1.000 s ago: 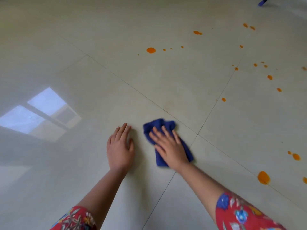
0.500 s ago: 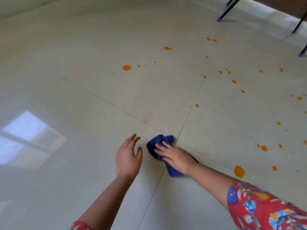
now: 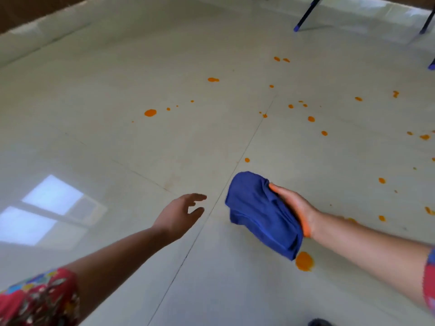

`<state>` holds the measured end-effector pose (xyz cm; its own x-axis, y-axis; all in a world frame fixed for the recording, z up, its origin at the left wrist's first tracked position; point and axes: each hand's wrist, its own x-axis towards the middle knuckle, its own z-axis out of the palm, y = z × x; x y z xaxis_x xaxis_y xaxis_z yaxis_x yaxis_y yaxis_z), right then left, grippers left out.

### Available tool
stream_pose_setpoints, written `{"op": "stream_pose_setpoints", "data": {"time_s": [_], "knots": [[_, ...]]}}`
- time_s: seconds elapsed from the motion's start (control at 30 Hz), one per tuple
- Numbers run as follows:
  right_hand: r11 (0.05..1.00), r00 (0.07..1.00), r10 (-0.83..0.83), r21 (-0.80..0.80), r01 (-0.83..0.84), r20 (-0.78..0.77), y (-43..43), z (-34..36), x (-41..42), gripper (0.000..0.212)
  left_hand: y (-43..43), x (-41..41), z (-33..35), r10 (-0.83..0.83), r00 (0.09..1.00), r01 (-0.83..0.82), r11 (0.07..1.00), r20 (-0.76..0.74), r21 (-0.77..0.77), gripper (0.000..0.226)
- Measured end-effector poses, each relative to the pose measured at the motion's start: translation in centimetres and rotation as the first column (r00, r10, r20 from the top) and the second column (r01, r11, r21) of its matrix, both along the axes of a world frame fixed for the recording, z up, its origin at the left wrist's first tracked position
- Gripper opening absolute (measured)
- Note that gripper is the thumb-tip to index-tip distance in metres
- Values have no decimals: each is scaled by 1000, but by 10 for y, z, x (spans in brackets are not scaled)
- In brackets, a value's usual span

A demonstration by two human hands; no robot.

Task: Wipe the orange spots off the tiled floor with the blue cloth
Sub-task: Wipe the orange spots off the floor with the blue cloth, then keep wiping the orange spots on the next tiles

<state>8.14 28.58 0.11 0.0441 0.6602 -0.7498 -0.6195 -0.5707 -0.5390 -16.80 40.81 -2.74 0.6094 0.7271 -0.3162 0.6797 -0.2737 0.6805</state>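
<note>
One second later the right hand (image 3: 297, 209) holds the blue cloth (image 3: 255, 211) aloft.

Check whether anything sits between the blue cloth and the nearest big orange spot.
Nothing visible. The right hand grips the blue cloth, its lower corner right by the big orange spot; only bare tiled floor lies there. The left hand is well clear.
</note>
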Motion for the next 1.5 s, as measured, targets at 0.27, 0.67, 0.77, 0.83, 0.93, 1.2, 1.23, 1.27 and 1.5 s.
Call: {"op": "stream_pose_setpoints", "data": {"time_s": [0.27,0.67,0.77,0.83,0.93,1.2,1.23,1.27,1.5], "knots": [[846,810,-392,176,503,-436,-40,-23,23,49,-16,105,53,-202,979,187,944,30,272,41],[941,803,-327,248,230,498,-156,-29,110,30,-102,146,-52,109,993,-113,986,33,124,33],[952,663,-232,307,4,712,-174,-44,98,35,-109,144,-69,252,966,-258,958,60,127,31],[938,409,-66,196,-286,910,-184,-66,81,38,-111,139,-78,305,950,-312,937,70,158,31],[798,-19,129,-115,-591,991,-196,-96,53,41,-112,136,-91,296,953,-302,926,60,226,33],[585,-487,241,-526,-617,839,-185,-152,20,59,-119,157,-112,29,1000,-24,957,-12,290,54],[575,-502,227,-531,-623,835,-190,-155,25,59,-121,158,-116,-28,999,38,961,-44,273,60],[581,-514,211,-530,-618,831,-195,-158,31,58,-123,158,-119,-83,994,97,964,-70,247,63],[832,-348,312,-431,-349,884,-146,-151,49,51,-123,161,-128,-93,991,109,979,-99,173,60]]}}
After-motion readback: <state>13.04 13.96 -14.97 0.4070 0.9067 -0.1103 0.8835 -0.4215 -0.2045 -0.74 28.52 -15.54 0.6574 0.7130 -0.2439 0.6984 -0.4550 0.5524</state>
